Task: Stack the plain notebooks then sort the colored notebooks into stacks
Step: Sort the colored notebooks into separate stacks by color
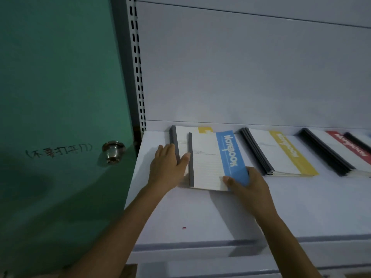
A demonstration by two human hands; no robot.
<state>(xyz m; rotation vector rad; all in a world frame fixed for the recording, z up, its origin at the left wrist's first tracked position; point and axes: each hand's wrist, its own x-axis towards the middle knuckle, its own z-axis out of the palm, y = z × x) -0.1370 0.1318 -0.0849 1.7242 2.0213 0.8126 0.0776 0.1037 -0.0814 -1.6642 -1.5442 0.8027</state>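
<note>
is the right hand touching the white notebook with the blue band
Touching. The head view shows the right hand pinching the near corner of the white notebook with the blue band, with the thumb on its cover.

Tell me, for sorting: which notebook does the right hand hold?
The blue notebook, its near corner pinched by the right hand; the yellow stack and red stack lie untouched.

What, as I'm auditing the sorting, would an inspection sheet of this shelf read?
Surface: white shelf, notebooks lying flat.
Job's things: blue-banded notebook atop left pile, yellow showing beneath; yellow-banded stack; red-banded stack.
Clutter: small red speck.
Hands: left hand flat against left pile's spines; right hand grips blue-banded notebook's near corner.
Cables: nothing seen.
Surroundings: green door with knob, left.
</note>
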